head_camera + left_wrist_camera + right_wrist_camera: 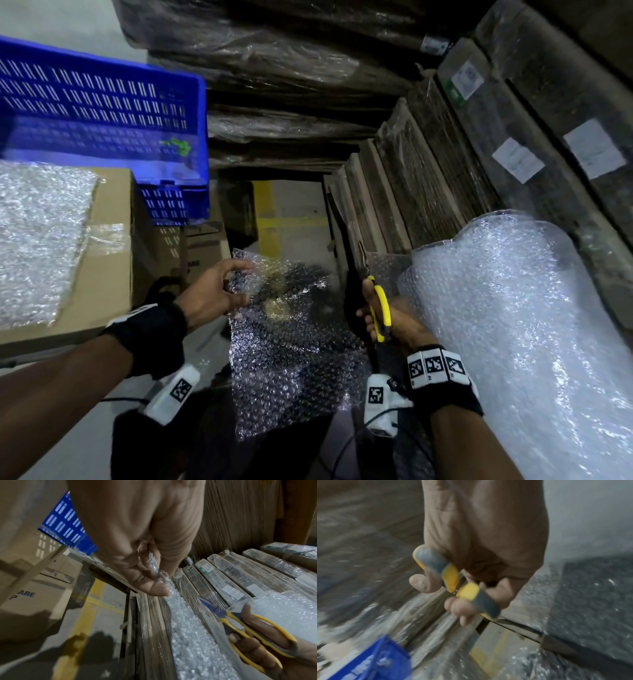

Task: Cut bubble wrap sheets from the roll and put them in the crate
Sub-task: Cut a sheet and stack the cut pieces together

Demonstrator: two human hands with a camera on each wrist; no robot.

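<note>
A clear bubble wrap sheet (291, 346) hangs in front of me, and my left hand (222, 291) pinches its top left corner between thumb and fingers (154, 586). My right hand (380, 315) grips yellow-handled scissors (382, 308) with the blades pointing up, just right of the sheet's right edge. The handles (453, 577) sit round my thumb and fingers. The big bubble wrap roll (513, 325) leans at my right, behind the right hand. The blue slotted crate (102, 109) stands at upper left on cardboard boxes.
A loose bubble wrap piece (37, 236) lies on a taped cardboard box (109, 240) at left. Stacks of film-wrapped flat cardboard (445, 154) fill the back and right. A floor strip with yellow lines (270, 219) shows ahead between them.
</note>
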